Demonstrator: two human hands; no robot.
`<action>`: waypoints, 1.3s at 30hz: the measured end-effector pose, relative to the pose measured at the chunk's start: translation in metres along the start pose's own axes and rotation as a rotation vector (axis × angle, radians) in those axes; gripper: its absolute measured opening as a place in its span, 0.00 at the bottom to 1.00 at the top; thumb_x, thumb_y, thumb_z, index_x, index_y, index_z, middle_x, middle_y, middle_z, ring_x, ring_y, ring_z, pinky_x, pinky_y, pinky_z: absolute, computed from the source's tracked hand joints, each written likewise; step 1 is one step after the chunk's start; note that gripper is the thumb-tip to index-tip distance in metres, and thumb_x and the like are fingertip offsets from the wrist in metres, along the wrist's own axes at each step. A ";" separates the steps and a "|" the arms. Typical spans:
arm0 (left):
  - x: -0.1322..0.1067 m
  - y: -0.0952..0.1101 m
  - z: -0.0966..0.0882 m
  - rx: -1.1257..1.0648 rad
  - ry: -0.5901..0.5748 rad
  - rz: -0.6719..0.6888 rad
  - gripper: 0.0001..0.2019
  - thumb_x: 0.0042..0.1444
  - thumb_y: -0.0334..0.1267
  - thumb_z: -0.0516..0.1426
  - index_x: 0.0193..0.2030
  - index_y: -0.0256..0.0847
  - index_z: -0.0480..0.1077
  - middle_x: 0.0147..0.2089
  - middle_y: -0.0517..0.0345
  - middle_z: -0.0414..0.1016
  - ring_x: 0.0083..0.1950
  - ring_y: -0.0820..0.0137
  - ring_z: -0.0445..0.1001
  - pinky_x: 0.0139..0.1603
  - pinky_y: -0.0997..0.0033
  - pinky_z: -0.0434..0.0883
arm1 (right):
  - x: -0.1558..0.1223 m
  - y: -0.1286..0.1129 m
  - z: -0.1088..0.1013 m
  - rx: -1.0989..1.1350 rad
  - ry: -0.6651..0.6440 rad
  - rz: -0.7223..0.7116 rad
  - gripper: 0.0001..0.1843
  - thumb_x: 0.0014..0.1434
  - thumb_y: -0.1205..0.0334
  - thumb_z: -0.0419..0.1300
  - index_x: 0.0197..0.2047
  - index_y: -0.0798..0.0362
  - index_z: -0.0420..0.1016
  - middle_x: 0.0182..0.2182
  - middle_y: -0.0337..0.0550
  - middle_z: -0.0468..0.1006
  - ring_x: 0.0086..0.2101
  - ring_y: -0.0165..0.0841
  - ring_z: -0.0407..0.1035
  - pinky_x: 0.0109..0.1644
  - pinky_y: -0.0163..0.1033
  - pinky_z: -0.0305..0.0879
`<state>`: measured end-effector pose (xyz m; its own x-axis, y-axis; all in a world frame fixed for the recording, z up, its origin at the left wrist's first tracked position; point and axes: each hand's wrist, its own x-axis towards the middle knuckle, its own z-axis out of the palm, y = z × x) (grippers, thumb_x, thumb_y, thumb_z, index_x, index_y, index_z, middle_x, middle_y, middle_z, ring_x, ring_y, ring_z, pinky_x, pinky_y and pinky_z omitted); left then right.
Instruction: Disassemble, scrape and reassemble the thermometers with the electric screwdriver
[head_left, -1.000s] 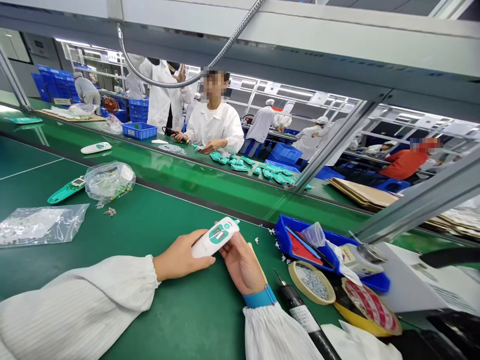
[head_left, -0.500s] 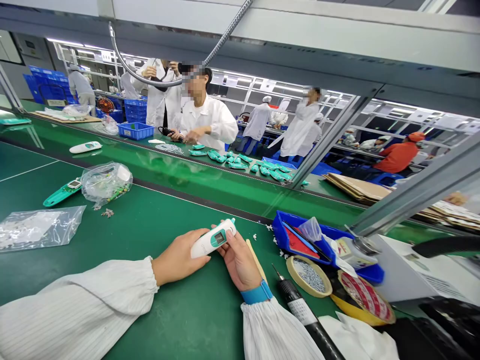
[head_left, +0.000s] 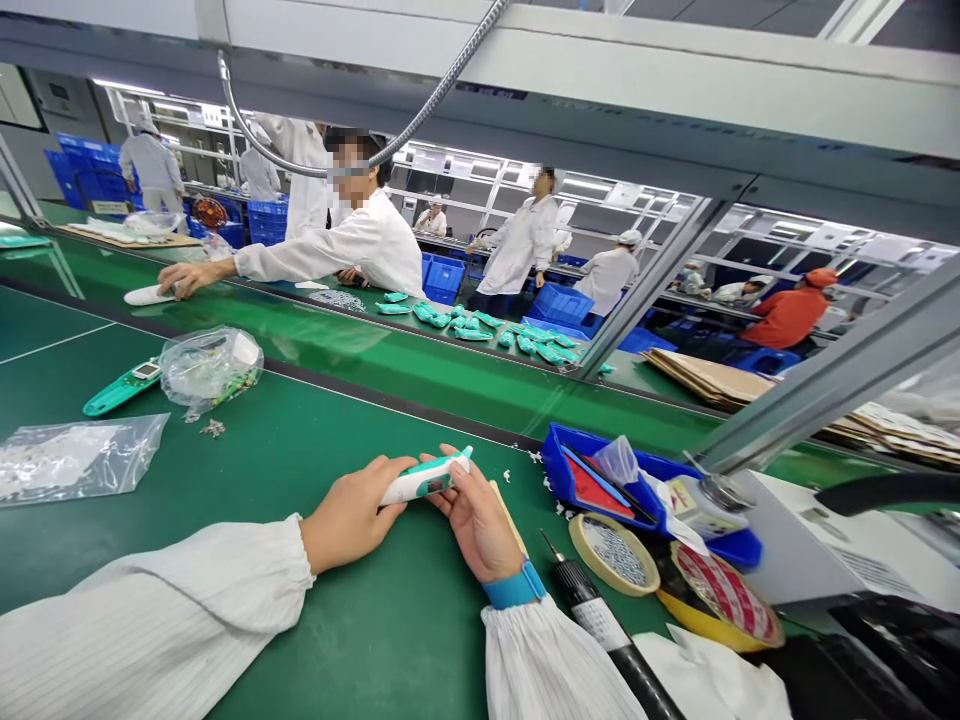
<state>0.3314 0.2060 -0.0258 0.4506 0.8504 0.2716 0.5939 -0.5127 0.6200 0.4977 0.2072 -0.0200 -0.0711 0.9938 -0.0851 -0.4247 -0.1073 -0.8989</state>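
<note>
Thermometer grasped in both hands;
left hand closed round one end, right hand round the other; tape roll near the right hand.

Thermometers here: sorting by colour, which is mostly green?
The thermometer beside the clear plastic bag; the one in the person's hands and the one under a co-worker's hand are white.

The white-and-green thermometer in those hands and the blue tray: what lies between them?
Between the thermometer and the blue tray, the head view shows small white scraps and a thin wooden stick on the green mat.
</note>
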 end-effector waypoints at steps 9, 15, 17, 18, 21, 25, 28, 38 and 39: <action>-0.005 0.008 0.001 0.205 -0.061 0.066 0.23 0.59 0.33 0.43 0.61 0.49 0.42 0.47 0.55 0.64 0.43 0.65 0.69 0.39 0.66 0.69 | 0.004 0.005 -0.002 0.077 0.034 0.044 0.24 0.47 0.54 0.62 0.48 0.49 0.65 0.27 0.36 0.76 0.29 0.31 0.67 0.39 0.39 0.62; -0.006 0.006 0.004 0.295 -0.094 0.071 0.25 0.58 0.32 0.42 0.62 0.46 0.38 0.49 0.52 0.64 0.43 0.63 0.69 0.39 0.64 0.69 | 0.005 0.002 -0.002 0.076 0.044 0.052 0.23 0.45 0.55 0.63 0.45 0.51 0.67 0.30 0.40 0.77 0.31 0.32 0.68 0.39 0.39 0.62; -0.006 0.007 0.005 0.309 -0.096 0.073 0.25 0.58 0.32 0.42 0.62 0.44 0.39 0.50 0.51 0.64 0.43 0.63 0.69 0.39 0.64 0.69 | 0.004 0.000 -0.001 0.068 0.044 0.045 0.23 0.45 0.55 0.62 0.46 0.51 0.66 0.32 0.41 0.78 0.32 0.34 0.69 0.40 0.40 0.62; -0.006 0.007 0.005 0.309 -0.095 0.073 0.25 0.58 0.32 0.42 0.62 0.44 0.39 0.49 0.51 0.64 0.43 0.63 0.69 0.39 0.64 0.69 | 0.004 0.000 -0.001 0.062 0.044 0.040 0.24 0.46 0.55 0.62 0.46 0.51 0.66 0.32 0.42 0.78 0.33 0.34 0.69 0.39 0.40 0.62; -0.006 0.008 0.003 0.265 -0.092 0.067 0.25 0.58 0.32 0.42 0.62 0.44 0.42 0.47 0.51 0.66 0.41 0.64 0.69 0.37 0.65 0.69 | 0.002 0.000 0.002 0.047 0.061 0.025 0.25 0.46 0.55 0.61 0.48 0.52 0.65 0.32 0.42 0.77 0.33 0.36 0.69 0.38 0.41 0.63; -0.003 0.008 -0.001 0.002 -0.072 0.026 0.25 0.55 0.33 0.47 0.61 0.50 0.48 0.49 0.55 0.66 0.44 0.64 0.68 0.42 0.66 0.66 | 0.003 0.002 0.004 0.045 0.093 0.021 0.27 0.46 0.54 0.62 0.49 0.51 0.63 0.28 0.38 0.76 0.30 0.33 0.69 0.35 0.38 0.65; 0.004 0.003 -0.005 -0.386 -0.145 -0.126 0.24 0.48 0.36 0.55 0.55 0.44 0.59 0.48 0.55 0.69 0.45 0.65 0.68 0.43 0.69 0.65 | 0.005 0.001 0.001 -0.027 0.165 0.016 0.31 0.46 0.50 0.62 0.52 0.48 0.59 0.29 0.37 0.75 0.29 0.33 0.69 0.30 0.37 0.65; 0.016 -0.011 -0.013 -0.589 -0.276 -0.278 0.23 0.42 0.46 0.61 0.45 0.38 0.67 0.39 0.56 0.71 0.37 0.69 0.67 0.35 0.74 0.63 | 0.011 -0.003 -0.011 -0.384 0.185 0.059 0.22 0.44 0.42 0.60 0.22 0.54 0.65 0.10 0.30 0.57 0.10 0.20 0.46 0.12 0.28 0.37; 0.017 -0.012 -0.015 -0.551 -0.224 -0.264 0.22 0.44 0.49 0.59 0.45 0.39 0.67 0.40 0.56 0.71 0.36 0.70 0.67 0.35 0.74 0.63 | 0.011 -0.005 -0.010 -0.379 0.197 0.060 0.22 0.44 0.42 0.60 0.22 0.54 0.64 0.09 0.29 0.56 0.11 0.19 0.45 0.12 0.27 0.36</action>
<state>0.3219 0.2285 -0.0176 0.4997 0.8638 -0.0646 0.3012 -0.1033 0.9480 0.5080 0.2189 -0.0206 0.1033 0.9764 -0.1896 -0.0607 -0.1840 -0.9810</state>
